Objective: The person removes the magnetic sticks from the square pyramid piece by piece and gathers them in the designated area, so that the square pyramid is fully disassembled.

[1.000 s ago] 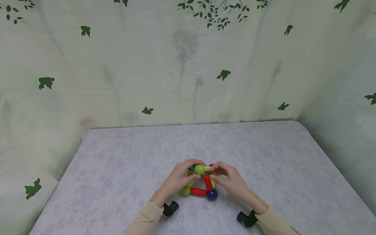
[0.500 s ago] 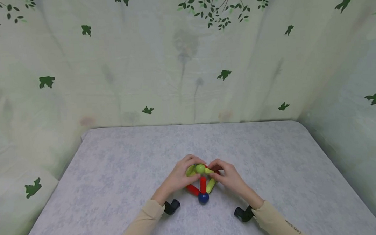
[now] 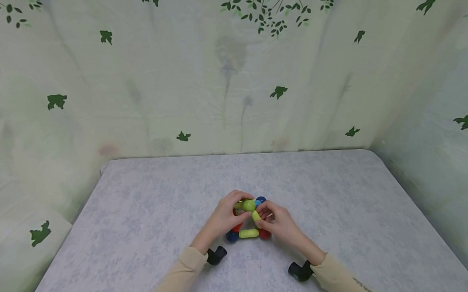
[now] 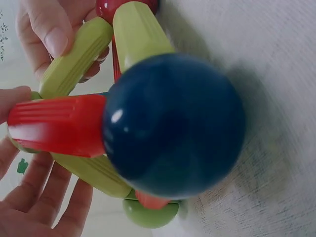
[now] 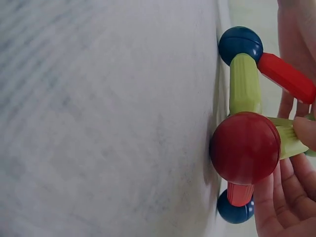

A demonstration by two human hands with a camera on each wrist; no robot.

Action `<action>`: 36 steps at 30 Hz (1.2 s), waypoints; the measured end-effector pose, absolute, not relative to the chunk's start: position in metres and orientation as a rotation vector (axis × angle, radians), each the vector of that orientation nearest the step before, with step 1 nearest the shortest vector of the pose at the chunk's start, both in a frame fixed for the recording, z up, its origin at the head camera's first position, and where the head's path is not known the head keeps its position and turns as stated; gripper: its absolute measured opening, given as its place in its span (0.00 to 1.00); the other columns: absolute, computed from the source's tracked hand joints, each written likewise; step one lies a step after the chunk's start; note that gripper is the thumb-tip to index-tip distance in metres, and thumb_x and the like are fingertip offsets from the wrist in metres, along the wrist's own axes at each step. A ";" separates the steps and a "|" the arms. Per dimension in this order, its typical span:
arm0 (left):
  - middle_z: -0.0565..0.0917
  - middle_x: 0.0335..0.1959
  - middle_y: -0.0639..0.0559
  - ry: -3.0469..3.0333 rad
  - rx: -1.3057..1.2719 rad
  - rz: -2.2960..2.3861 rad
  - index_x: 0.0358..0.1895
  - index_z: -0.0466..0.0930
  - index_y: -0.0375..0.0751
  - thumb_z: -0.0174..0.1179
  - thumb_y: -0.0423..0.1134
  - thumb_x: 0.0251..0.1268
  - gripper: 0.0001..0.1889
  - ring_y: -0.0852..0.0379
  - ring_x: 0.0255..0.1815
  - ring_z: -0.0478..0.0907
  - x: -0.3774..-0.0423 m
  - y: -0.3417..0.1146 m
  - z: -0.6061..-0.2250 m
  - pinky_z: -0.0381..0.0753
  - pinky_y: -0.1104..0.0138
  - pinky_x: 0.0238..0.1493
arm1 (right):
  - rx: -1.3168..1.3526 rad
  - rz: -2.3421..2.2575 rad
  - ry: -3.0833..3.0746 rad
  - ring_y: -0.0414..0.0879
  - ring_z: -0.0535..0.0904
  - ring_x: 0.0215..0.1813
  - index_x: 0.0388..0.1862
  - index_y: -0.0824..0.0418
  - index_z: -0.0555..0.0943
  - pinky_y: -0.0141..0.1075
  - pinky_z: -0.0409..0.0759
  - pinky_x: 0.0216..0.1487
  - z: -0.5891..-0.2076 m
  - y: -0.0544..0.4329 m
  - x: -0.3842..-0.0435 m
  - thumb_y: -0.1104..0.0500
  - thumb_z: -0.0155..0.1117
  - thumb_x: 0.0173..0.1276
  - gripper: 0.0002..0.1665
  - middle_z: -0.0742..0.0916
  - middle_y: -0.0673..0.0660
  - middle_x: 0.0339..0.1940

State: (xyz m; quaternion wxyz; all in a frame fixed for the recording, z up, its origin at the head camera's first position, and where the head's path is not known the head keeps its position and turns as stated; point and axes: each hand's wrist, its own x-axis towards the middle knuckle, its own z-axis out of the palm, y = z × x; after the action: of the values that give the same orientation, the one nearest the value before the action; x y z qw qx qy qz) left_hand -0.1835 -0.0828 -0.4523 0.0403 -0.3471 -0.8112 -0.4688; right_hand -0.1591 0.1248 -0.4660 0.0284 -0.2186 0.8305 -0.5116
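Note:
A pyramid of a ball-and-rod building toy stands on the table with a green ball (image 3: 249, 205) at its top. My left hand (image 3: 224, 217) grips this top from the left, thumb in front and fingers behind. A sloping yellow-green rod (image 4: 74, 57) is pinched between the right hand's (image 3: 278, 220) thumb and fingers. That rod runs down to a red ball (image 5: 245, 148) at the front right corner. At the front left is a blue ball (image 4: 175, 126), from which a red rod (image 4: 57, 126) rises. A yellow-green rod (image 3: 248, 233) joins these two corners.
Pale mottled cloth covers the table (image 3: 161, 188). Black wrist cameras sit under both forearms, the left camera (image 3: 217, 254) and the right camera (image 3: 300, 271). Behind the table hangs a leaf-printed curtain (image 3: 208, 90).
The pyramid has turned clockwise as seen from above. Its blue corner went from front right through front centre to front left, and the red ball came to front right. Both hands stay near the top.

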 end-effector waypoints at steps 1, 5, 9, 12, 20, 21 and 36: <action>0.77 0.49 0.51 -2.488 -1.053 -1.437 0.54 0.76 0.36 0.65 0.32 0.60 0.18 0.58 0.47 0.74 -0.183 -0.082 -0.452 0.78 0.61 0.47 | -0.670 -1.579 2.565 0.47 0.79 0.38 0.44 0.64 0.76 0.36 0.79 0.40 -0.466 0.124 -0.159 0.62 0.67 0.64 0.12 0.82 0.53 0.37; 0.78 0.49 0.52 -2.488 -1.035 -1.452 0.54 0.76 0.36 0.65 0.31 0.61 0.17 0.58 0.46 0.75 -0.182 -0.081 -0.452 0.78 0.60 0.47 | -0.655 -1.582 2.574 0.45 0.79 0.38 0.44 0.63 0.76 0.35 0.79 0.40 -0.467 0.123 -0.158 0.63 0.67 0.64 0.12 0.81 0.52 0.36; 0.78 0.50 0.51 -2.471 -1.049 -1.460 0.55 0.76 0.35 0.64 0.32 0.62 0.18 0.57 0.48 0.75 -0.183 -0.082 -0.453 0.77 0.58 0.48 | -0.668 -1.578 2.573 0.44 0.79 0.38 0.43 0.62 0.76 0.35 0.79 0.41 -0.467 0.124 -0.155 0.64 0.67 0.63 0.11 0.81 0.51 0.36; 0.79 0.52 0.50 -2.470 -1.046 -1.465 0.57 0.76 0.37 0.63 0.32 0.63 0.18 0.56 0.49 0.75 -0.185 -0.085 -0.452 0.77 0.56 0.48 | -0.696 -1.573 2.560 0.45 0.79 0.38 0.44 0.62 0.76 0.37 0.80 0.42 -0.466 0.123 -0.152 0.65 0.67 0.63 0.12 0.81 0.51 0.38; 0.79 0.53 0.48 -2.483 -1.068 -1.477 0.57 0.76 0.37 0.62 0.29 0.62 0.19 0.54 0.51 0.75 -0.181 -0.083 -0.447 0.76 0.57 0.51 | -0.531 -1.681 2.549 0.47 0.78 0.42 0.46 0.64 0.77 0.40 0.78 0.47 -0.464 0.130 -0.157 0.65 0.64 0.66 0.10 0.82 0.53 0.40; 0.79 0.53 0.49 -2.483 -1.065 -1.468 0.57 0.75 0.37 0.62 0.29 0.62 0.19 0.55 0.51 0.75 -0.180 -0.082 -0.447 0.76 0.57 0.52 | -0.512 -1.701 2.569 0.47 0.78 0.42 0.45 0.64 0.77 0.41 0.78 0.48 -0.464 0.131 -0.160 0.66 0.63 0.66 0.10 0.82 0.54 0.40; 0.78 0.51 0.51 -2.484 -1.029 -1.443 0.55 0.76 0.37 0.63 0.30 0.61 0.18 0.57 0.49 0.73 -0.180 -0.075 -0.450 0.76 0.59 0.52 | -0.590 -1.564 2.681 0.53 0.78 0.52 0.46 0.62 0.80 0.52 0.73 0.56 -0.467 0.133 -0.179 0.67 0.64 0.64 0.11 0.84 0.55 0.45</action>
State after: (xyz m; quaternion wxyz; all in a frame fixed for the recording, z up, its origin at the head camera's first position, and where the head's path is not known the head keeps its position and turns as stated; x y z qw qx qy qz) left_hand -0.1798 -0.0751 -0.4501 0.0451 -0.3368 -0.8132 -0.4725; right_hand -0.1786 0.1329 -0.4672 -0.0091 -0.1868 0.8485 -0.4950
